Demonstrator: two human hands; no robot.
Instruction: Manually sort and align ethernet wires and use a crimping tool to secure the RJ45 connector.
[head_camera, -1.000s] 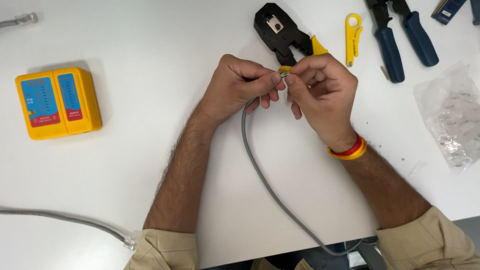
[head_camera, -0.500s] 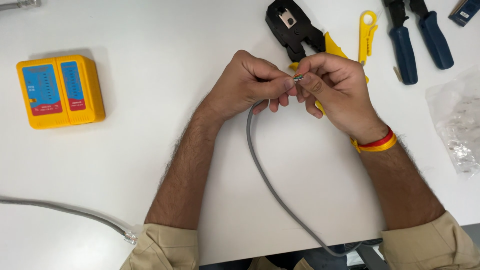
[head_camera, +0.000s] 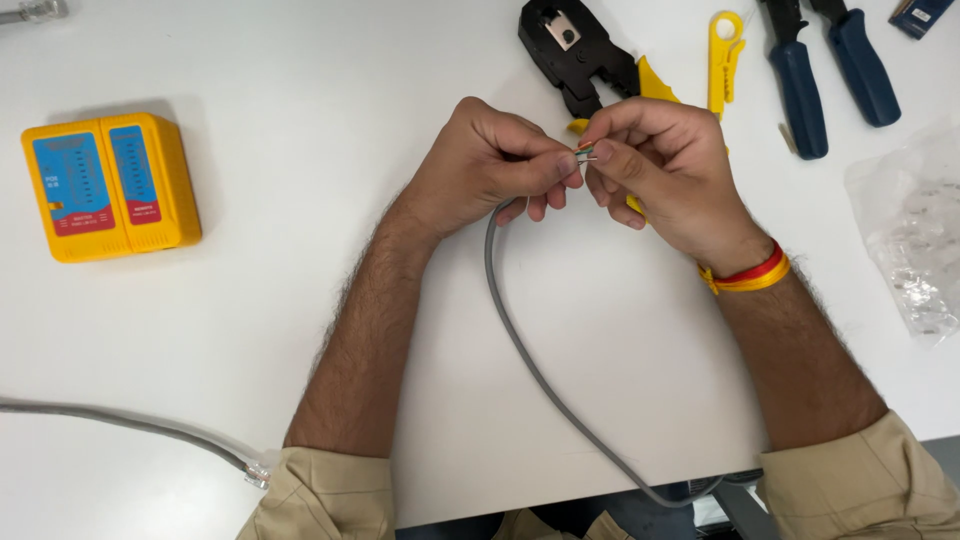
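My left hand (head_camera: 490, 165) pinches the end of a grey network cable (head_camera: 520, 350) between thumb and fingers. My right hand (head_camera: 665, 165) meets it fingertip to fingertip and pinches the short coloured wires (head_camera: 585, 152) that stick out of the cable's end. The cable runs from my hands down to the table's near edge. A black and yellow crimping tool (head_camera: 585, 60) lies on the white table (head_camera: 300, 300) just beyond my right hand, partly hidden by it.
A yellow cable tester (head_camera: 108, 185) with blue and red panels sits at the left. A yellow stripper (head_camera: 725, 55), blue-handled pliers (head_camera: 825, 70) and a clear bag of plugs (head_camera: 915, 240) lie at the right. Another grey cable with a clear plug (head_camera: 250, 468) lies bottom left.
Both hands stay joined on the cable's end; the fingers have shifted slightly on the wires. The view has moved a little, so everything sits a bit further right in the picture.
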